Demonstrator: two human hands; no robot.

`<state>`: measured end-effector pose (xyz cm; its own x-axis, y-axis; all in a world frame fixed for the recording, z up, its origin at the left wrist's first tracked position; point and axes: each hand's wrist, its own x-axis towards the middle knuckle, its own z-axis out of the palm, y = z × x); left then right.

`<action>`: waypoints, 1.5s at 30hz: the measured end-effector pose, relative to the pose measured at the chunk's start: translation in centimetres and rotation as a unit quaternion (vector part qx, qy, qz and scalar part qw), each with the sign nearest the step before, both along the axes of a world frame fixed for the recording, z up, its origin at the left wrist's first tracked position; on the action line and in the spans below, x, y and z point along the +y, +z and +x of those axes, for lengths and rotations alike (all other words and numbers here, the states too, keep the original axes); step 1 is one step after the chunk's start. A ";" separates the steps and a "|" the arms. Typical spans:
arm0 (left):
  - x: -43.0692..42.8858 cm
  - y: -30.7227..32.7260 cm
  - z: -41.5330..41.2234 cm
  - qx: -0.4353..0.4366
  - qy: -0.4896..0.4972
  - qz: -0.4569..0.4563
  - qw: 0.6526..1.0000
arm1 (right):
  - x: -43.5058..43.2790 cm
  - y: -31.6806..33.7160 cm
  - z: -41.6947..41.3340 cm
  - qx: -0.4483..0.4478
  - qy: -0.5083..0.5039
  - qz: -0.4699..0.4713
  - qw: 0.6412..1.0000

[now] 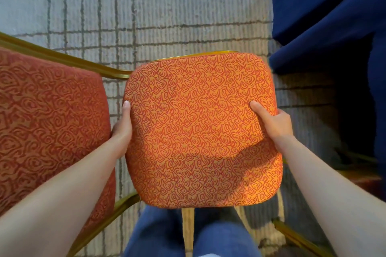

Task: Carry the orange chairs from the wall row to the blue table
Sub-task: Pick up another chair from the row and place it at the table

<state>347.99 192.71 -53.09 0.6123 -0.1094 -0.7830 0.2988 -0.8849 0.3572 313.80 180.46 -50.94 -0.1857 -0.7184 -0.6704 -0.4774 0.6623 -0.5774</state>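
At centre frame I hold the orange chair (pixel 200 129) by its seat; my left hand (pixel 122 129) and right hand (pixel 273 123) clamp opposite edges, thumbs on top, fingers hidden beneath; the blue counter (pixel 325 6) fills upper right; a second chair (pixel 48 121) stands just beside, at left.

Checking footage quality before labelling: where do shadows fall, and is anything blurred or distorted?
Head view: a shadow crosses the near half of the orange patterned chair seat; beneath the dark blue tablecloth it is nearly black; lines in the grey lined carpet bow slightly from the wide-angle lens; the seat is sharp.
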 end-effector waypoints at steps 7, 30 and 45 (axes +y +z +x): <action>-4.2 -7.7 -1.2 -0.010 -0.049 0.001 0.999 | -3.3 -7.8 -1.1 0.005 -0.029 0.014 0.999; -9.6 -23.7 -2.8 0.001 -0.022 -0.019 1.000 | -9.2 -23.8 -1.7 0.022 -0.028 0.034 0.999; -9.8 -23.1 -4.8 -0.106 -0.029 0.080 0.991 | -6.8 -22.5 0.3 0.129 -0.024 -0.026 0.991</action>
<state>343.23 182.87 -76.15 0.7618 -0.0333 -0.6470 0.1795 -0.9488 0.2601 314.12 173.68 -73.42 -0.3808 -0.7369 -0.5585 -0.5827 0.6603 -0.4738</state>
